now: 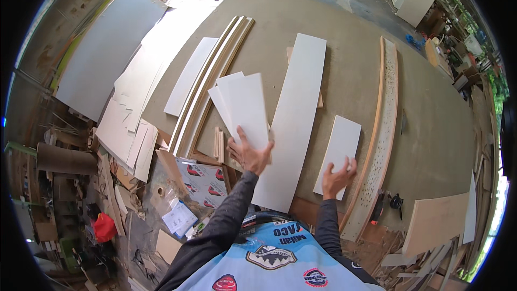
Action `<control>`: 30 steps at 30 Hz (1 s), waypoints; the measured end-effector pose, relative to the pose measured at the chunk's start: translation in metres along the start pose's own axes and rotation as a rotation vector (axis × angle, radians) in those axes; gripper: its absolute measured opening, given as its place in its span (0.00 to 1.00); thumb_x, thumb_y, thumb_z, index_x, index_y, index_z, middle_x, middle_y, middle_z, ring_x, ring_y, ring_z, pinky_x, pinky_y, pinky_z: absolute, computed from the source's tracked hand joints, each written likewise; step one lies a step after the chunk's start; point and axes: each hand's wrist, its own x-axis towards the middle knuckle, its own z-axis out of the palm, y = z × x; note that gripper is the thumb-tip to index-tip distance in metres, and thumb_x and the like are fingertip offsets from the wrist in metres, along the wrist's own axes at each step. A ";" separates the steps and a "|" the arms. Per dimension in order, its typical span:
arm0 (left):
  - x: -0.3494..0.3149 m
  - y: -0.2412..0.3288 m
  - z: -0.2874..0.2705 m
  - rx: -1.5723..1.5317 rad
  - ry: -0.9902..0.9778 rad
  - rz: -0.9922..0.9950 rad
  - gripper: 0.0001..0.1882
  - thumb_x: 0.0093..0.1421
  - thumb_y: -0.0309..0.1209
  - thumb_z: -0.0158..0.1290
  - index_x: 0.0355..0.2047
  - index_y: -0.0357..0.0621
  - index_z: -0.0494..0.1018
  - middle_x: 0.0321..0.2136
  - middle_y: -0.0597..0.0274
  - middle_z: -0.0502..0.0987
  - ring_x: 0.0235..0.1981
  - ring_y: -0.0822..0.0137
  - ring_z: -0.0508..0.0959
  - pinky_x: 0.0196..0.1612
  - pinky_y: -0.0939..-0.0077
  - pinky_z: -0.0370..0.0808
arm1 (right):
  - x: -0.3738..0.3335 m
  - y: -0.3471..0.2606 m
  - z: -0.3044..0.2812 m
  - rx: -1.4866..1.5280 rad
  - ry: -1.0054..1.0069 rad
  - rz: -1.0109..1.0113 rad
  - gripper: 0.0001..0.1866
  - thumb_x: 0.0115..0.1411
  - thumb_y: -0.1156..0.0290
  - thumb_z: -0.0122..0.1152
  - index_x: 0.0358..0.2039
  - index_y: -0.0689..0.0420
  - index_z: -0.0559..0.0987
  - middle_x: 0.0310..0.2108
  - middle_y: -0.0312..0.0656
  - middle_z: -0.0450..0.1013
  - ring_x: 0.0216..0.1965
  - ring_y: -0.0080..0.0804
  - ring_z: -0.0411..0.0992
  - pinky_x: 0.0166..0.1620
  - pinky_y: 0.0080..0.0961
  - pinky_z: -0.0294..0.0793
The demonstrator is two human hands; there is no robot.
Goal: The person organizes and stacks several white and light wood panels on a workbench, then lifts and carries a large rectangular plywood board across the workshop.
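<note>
white boards (249,102) fan out beyond the gripping left fingers (242,136).

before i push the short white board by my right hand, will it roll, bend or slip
The short white board probably won't roll, since it lies flat. It should stay fairly stiff, given its short length and visible edge thickness. Its smooth-looking face may slip under the right hand.
</note>
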 end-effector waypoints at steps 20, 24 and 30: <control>0.167 -0.102 0.044 -1.118 -0.278 -0.410 0.37 0.53 0.28 0.66 0.60 0.36 0.60 0.54 0.48 0.70 0.54 0.57 0.73 0.57 0.67 0.69 | 0.015 -0.215 0.222 0.624 -1.096 0.078 0.63 0.37 0.56 0.83 0.67 0.70 0.57 0.65 0.58 0.58 0.67 0.49 0.57 0.68 0.35 0.57; 0.169 -0.057 0.009 -1.238 -0.214 -0.022 0.39 0.53 0.28 0.65 0.62 0.39 0.57 0.57 0.50 0.66 0.57 0.59 0.69 0.60 0.66 0.66 | 0.022 -0.226 0.198 1.037 -0.870 -0.005 0.53 0.45 0.69 0.76 0.68 0.64 0.56 0.64 0.53 0.60 0.66 0.47 0.58 0.68 0.36 0.55; 0.177 -0.047 0.019 -1.178 -0.184 0.291 0.40 0.47 0.27 0.62 0.60 0.41 0.56 0.53 0.55 0.66 0.54 0.62 0.69 0.59 0.65 0.65 | 0.034 -0.249 0.159 0.976 -0.702 -0.026 0.46 0.49 0.81 0.66 0.68 0.59 0.57 0.61 0.48 0.64 0.63 0.36 0.61 0.65 0.30 0.58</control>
